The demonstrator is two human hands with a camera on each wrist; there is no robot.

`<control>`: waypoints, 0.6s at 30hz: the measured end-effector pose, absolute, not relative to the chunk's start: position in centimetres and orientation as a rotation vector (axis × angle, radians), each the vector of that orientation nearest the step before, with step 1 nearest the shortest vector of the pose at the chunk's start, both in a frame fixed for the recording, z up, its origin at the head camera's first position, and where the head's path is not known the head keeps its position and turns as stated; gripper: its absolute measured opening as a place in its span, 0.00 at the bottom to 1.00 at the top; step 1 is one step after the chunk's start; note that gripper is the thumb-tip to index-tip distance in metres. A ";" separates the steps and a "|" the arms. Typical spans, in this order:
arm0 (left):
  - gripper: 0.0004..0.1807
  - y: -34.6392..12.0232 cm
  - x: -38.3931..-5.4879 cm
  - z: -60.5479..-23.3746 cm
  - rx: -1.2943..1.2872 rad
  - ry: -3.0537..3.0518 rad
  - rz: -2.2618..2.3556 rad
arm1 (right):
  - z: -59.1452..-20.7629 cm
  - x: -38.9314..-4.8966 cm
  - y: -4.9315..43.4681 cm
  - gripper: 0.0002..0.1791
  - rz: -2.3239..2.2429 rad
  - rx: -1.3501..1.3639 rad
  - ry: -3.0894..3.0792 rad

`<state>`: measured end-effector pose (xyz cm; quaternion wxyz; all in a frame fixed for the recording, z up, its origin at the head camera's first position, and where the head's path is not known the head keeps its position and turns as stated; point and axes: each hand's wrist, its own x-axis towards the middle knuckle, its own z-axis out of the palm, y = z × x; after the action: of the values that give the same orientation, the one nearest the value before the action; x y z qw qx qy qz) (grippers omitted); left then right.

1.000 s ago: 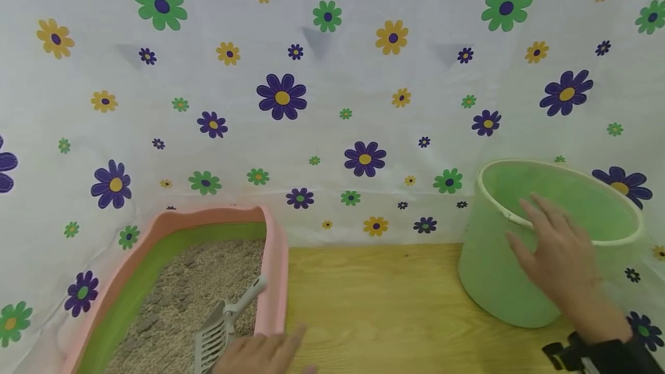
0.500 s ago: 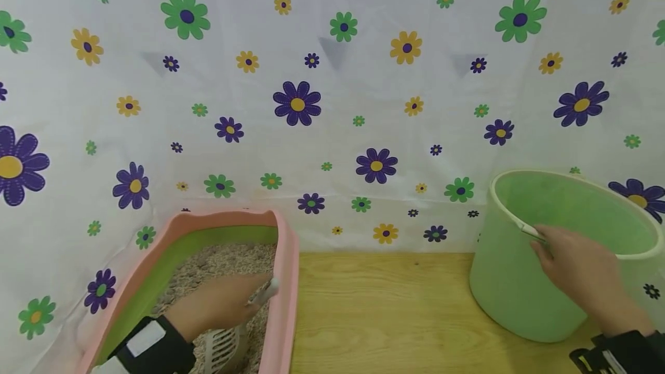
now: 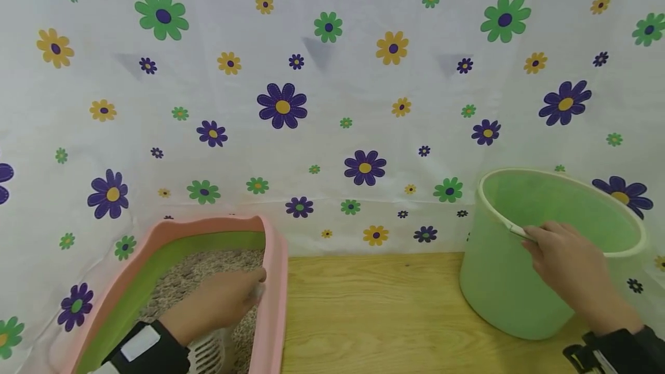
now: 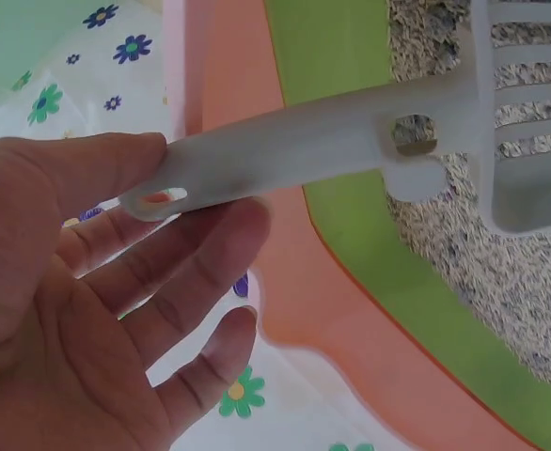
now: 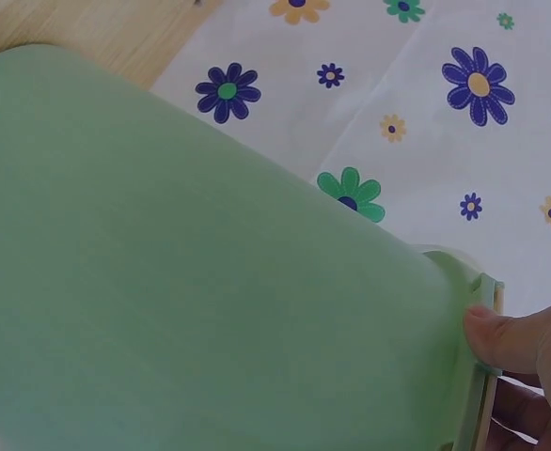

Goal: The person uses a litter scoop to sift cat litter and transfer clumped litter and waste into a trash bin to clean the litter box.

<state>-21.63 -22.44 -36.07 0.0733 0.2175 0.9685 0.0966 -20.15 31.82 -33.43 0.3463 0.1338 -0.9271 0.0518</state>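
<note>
A grey slotted litter scoop (image 4: 294, 146) is over the litter (image 3: 208, 264) in a pink and green litter box (image 3: 275, 299) at the lower left of the head view. My left hand (image 3: 213, 302) pinches the end of its handle between thumb and fingers, as the left wrist view shows. Part of the scoop's head is hidden under my wrist in the head view. On the right, my right hand (image 3: 568, 270) grips the rim of a pale green bin (image 3: 499, 281), thumb on the outside. The bin stands upright on the wooden surface.
Between box and bin lies a stretch of wooden tabletop (image 3: 374, 305). A white flower-printed sheet (image 3: 322, 143) hangs behind and along the left side, close to the box.
My left hand has come over the box and taken hold of the scoop's handle. My right hand, loosely spread before, has closed on the bin's rim. The head view has shifted slightly.
</note>
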 end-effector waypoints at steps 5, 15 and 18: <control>0.12 -24.9 -21.1 -35.4 0.677 2.979 0.280 | -33.0 -20.1 31.5 0.12 0.133 0.360 -2.445; 0.07 -31.5 -20.0 -33.4 0.546 3.115 0.189 | -32.2 -19.1 30.6 0.13 0.119 0.361 -2.539; 0.05 -33.1 -19.4 -33.4 0.518 3.048 0.271 | -32.4 -18.7 30.1 0.13 0.120 0.390 -2.531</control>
<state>-19.37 -33.05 -33.38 0.0189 0.1668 0.9819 0.0872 -18.70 30.12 -32.40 0.2848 0.1458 -0.9464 0.0449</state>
